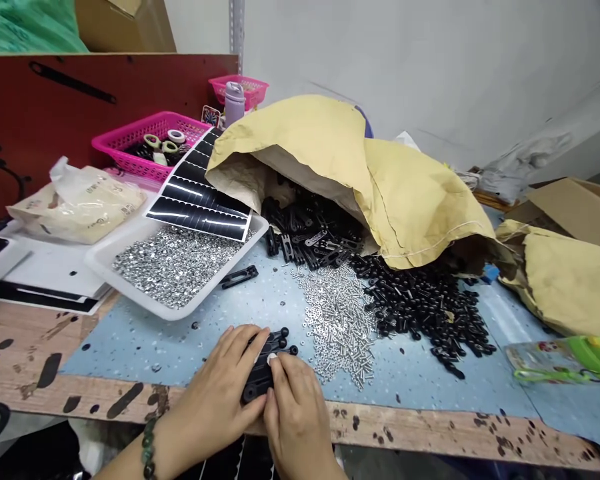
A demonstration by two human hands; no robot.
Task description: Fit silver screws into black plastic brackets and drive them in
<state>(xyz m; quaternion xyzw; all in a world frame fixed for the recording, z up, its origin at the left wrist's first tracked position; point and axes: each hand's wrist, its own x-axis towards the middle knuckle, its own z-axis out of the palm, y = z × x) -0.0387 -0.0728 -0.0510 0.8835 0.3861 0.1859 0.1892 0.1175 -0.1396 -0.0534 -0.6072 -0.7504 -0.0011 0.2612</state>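
Through the head camera I saw my left hand and right hand curled close together, the right pinching a black plastic bracket on a blue work mat. Just beyond lay loose silver screws and black plastic parts, spilling from a yellow paper sack. A white tray of silver nuts sat to the left.

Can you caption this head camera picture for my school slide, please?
Left hand and right hand grip a black plastic part beside spilled silver screws.
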